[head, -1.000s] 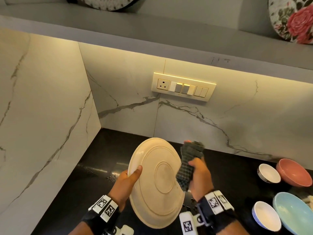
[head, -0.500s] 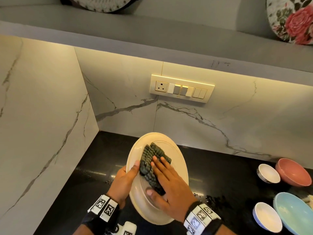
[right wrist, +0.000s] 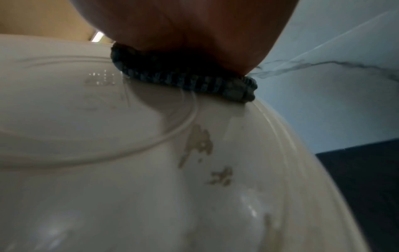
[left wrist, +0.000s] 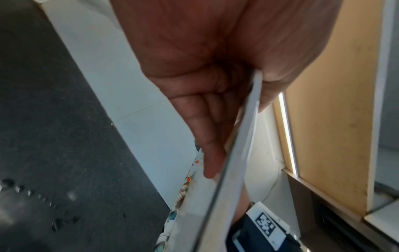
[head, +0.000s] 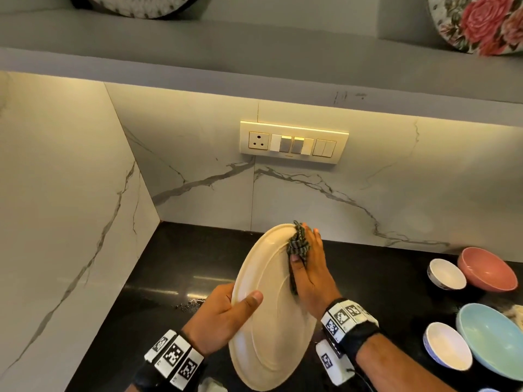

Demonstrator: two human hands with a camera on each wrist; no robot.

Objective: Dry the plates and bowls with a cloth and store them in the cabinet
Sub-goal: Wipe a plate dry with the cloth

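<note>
A cream plate (head: pixel 268 321) is held almost on edge above the black counter, its underside toward me. My left hand (head: pixel 235 304) grips its left rim, thumb across the back; in the left wrist view the fingers (left wrist: pixel 211 150) lie behind the plate's rim (left wrist: pixel 233 170). My right hand (head: pixel 311 267) presses a dark checked cloth (head: pixel 297 244) flat against the plate near its upper right rim, fingers straight. In the right wrist view the cloth (right wrist: pixel 183 81) sits under my palm (right wrist: pixel 194 34) on the plate (right wrist: pixel 129 170), which shows wet patches.
On the counter (head: pixel 169 264) at the right stand a pink bowl (head: pixel 486 270), a small white bowl (head: pixel 446 274), a light blue bowl (head: pixel 492 340) and another white bowl (head: pixel 447 349). Water drops (head: pixel 189 304) lie left of the plate. A floral plate (head: pixel 481 21) stands on the shelf above.
My right hand first laid the cloth on the plate's middle, then slid it up to the upper right rim. The plate has turned more edge-on in my left hand.
</note>
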